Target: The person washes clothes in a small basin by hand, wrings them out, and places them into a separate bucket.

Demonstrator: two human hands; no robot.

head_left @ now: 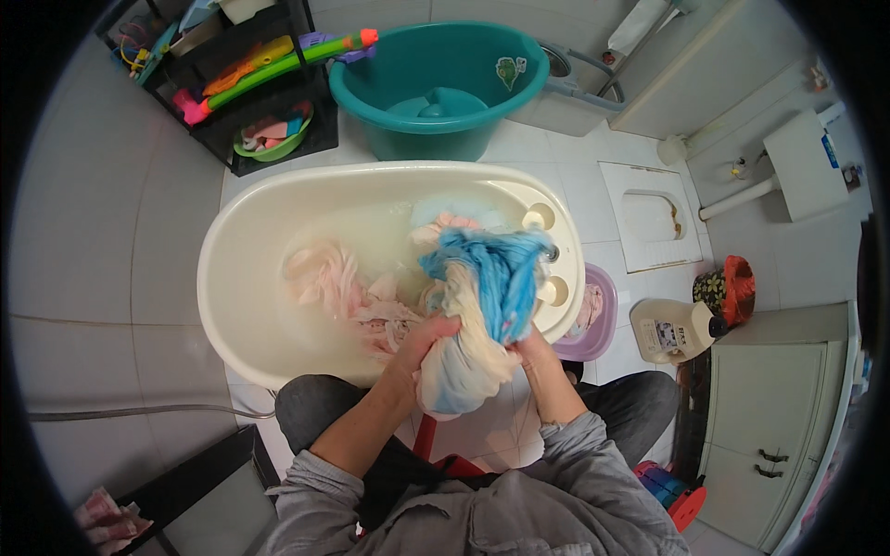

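Observation:
Both my hands grip a wet, bunched cloth (480,299), blue on its far part and cream with pale blue nearer me. My left hand (424,344) holds it from the left, my right hand (525,347) from the right. The bundle hangs over the near right rim of a cream plastic baby bathtub (243,201). Cloudy water (327,233) stands in the tub. Pale pink cloth (323,274) lies in the water at the middle, reaching to my left hand. Behind the blue part, another pale pink cloth (445,226) shows among suds.
Beyond the tub stand a large teal plastic tub (438,128), a grey mop bucket (577,104) and a black shelf rack (320,118) with toys. To the right are a lilac basin (603,326) with cloth, a detergent jug (671,330), a squat toilet (650,215) and a bin (723,288).

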